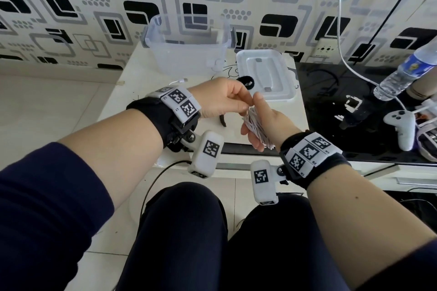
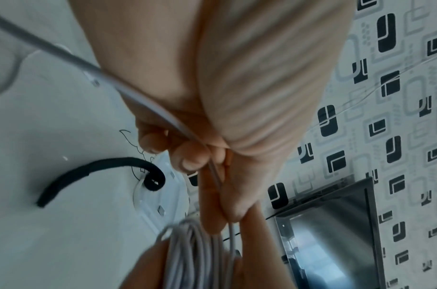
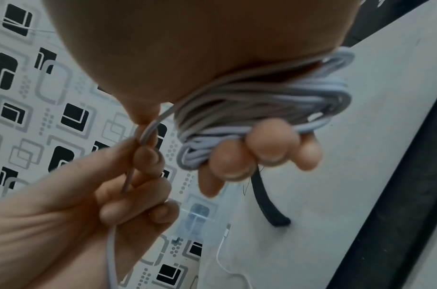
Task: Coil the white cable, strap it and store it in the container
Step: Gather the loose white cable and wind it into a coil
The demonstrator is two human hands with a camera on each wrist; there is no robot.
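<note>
Up over the white table (image 1: 132, 82), the right hand (image 1: 262, 125) curls its fingers (image 3: 271, 144) round the coiled white cable (image 3: 262, 101), while the left hand (image 1: 220, 99) pinches the loose strand; the clear container (image 1: 186, 54) stands behind.

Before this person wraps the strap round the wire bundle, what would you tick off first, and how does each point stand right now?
1. Bundle secure: the right hand curls its fingers round the coiled white cable. Ok.
2. Loose end wound in: the left hand pinches a free strand, and the cable's plug end lies on the white table. Not ok.
3. Black strap within reach: it lies on the table near the hands. Ok.
4. A hand free to take the strap: both have a grip on cable. Not ok.
5. Clear plastic container open: its white lid lies beside it. Ok.
</note>
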